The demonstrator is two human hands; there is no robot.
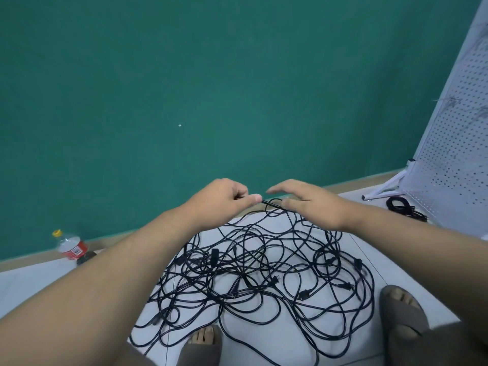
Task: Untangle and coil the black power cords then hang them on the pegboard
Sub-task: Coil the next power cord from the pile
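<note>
A big tangle of black power cords (258,276) lies spread on the pale floor in front of me, with several plugs showing in it. My left hand (224,199) is raised over its far edge and pinches one black cord between thumb and curled fingers. That cord runs from the pinch to the right, under my right hand (309,202), whose fingers are stretched out flat just above it. The white pegboard (454,143) stands on its stand at the right. One coiled black cord (404,207) lies on the floor at the foot of the pegboard.
A green wall closes off the far side, close behind the cords. A plastic bottle (72,247) with a red label and yellow cap lies by the wall at the left. My two feet in grey slippers (404,310) stand at the near edge of the tangle.
</note>
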